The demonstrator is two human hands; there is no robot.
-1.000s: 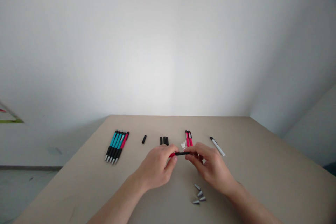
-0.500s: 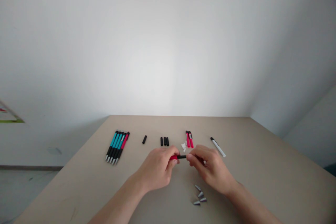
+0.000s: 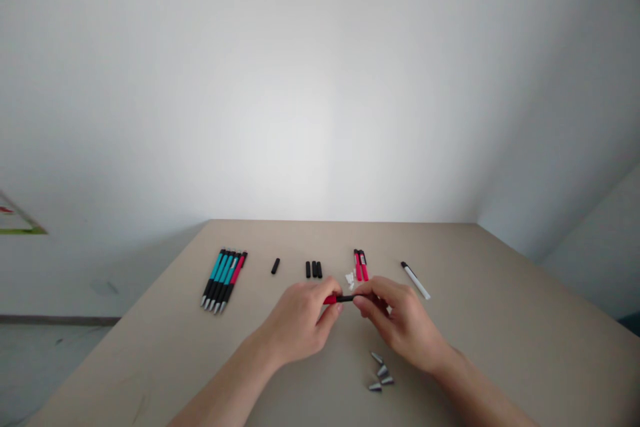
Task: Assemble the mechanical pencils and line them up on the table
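My left hand [image 3: 299,321] is closed around the red barrel of a pen [image 3: 331,299], held level above the table. A slim black section [image 3: 345,298] sticks out of the barrel toward the right. My right hand [image 3: 400,323] pinches the far black end of it between thumb and fingers; the fingers hide the tip. Below the right hand lie several silver cone-shaped pen tips [image 3: 383,371]. Just beyond the hands are small white pieces [image 3: 350,279] and two red pen barrels [image 3: 361,265] with black tops.
Several assembled pens [image 3: 223,281], blue ones and a red one, lie side by side on the left of the table [image 3: 165,353]. Black grip sleeves [image 3: 314,269] stand in a group, with another black sleeve [image 3: 275,266] apart. A white pen barrel [image 3: 416,280] lies at the right.
My right hand has shifted slightly left, closer to my left hand, and less of the black section shows between them. Things on the table have stayed put.
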